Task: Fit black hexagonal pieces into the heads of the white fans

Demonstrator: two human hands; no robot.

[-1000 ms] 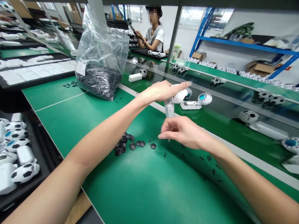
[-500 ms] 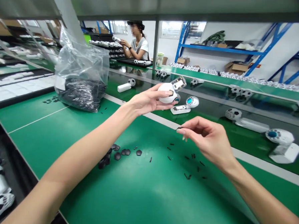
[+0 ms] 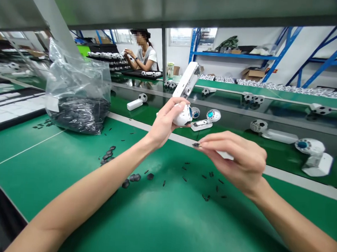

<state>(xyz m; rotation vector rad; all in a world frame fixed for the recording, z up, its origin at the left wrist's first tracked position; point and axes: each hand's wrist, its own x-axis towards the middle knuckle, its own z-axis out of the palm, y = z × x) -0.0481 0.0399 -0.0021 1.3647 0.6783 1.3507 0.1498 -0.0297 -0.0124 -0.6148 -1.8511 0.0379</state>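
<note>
Near the middle of the view, my left hand (image 3: 165,122) grips the round end of a white ball-shaped device (image 3: 183,115); its long white arm points up and to the right, and a blue lens shows on the ball. To the right and lower, my right hand (image 3: 234,155) pinches a small black piece (image 3: 196,145) between thumb and fingertips, apart from the device. Loose black pentagon pieces (image 3: 150,176) lie on the green table (image 3: 152,223), by my left forearm. Thin black slivers (image 3: 217,188) are scattered below my right hand.
A clear plastic bag (image 3: 79,110) of black pieces stands at the left. Several white devices (image 3: 279,136) with football-patterned balls lie on the dark green belt beyond the white strip. A person (image 3: 144,55) sits behind, holding a white part. Blue shelving (image 3: 234,55) stands at the back.
The device in my left hand has turned, its arm now rising higher and the blue lens showing. My right hand has rolled over with the black piece still pinched. The view has shifted slightly right.
</note>
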